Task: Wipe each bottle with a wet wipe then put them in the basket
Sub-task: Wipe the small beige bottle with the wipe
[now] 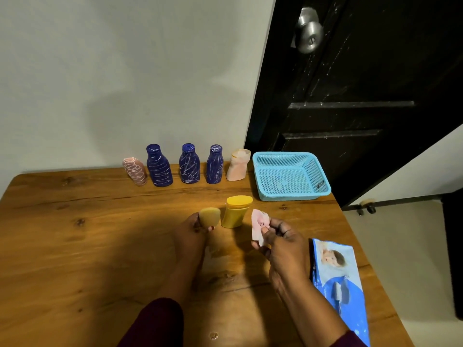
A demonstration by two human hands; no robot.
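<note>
your left hand [191,230] grips the pale yellow bottle [210,216], fingers curled round it, so your right hand [283,244], pinching the wet wipe [259,225], can rub it; blue basket [288,196] waits at one o'clock.

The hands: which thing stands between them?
In the head view, a yellow bottle stands on the table between the left hand and the right hand.

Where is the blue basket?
In the head view, the blue basket sits on the table, far right, beside the peach bottle, before the black door.
</note>
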